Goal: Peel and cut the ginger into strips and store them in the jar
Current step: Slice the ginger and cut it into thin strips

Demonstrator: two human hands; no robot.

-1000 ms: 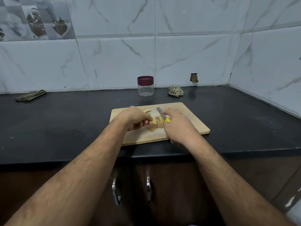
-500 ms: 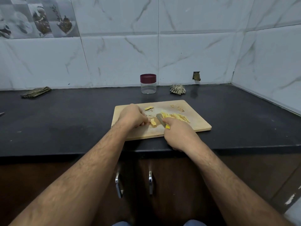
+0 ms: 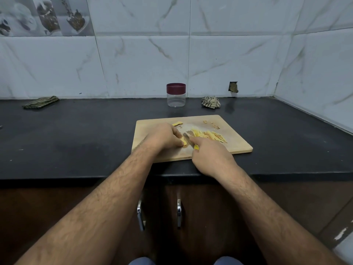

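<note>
I am in the cutting step, reading across from the left: my left hand lies on the wooden cutting board, its fingers curled down and pinching a peeled ginger piece flat against the wood. Just beyond that hand a second yellow ginger chunk waits near the board's far edge. Right beside the held piece stands the knife blade, and my right hand grips the knife's yellow handle, forefinger laid forward along the back of the blade. To the right of the blade the cut ginger strips lie in a loose heap, with a few peel scraps further back. The jar, maroon lid on and apparently empty, stands on the black tabletop behind the board, apart from it. I judge the next move calls for a straight press down close to my fingertips, which sit touching-near the edge, then the spare chunk, before any strips go to the jar
</note>
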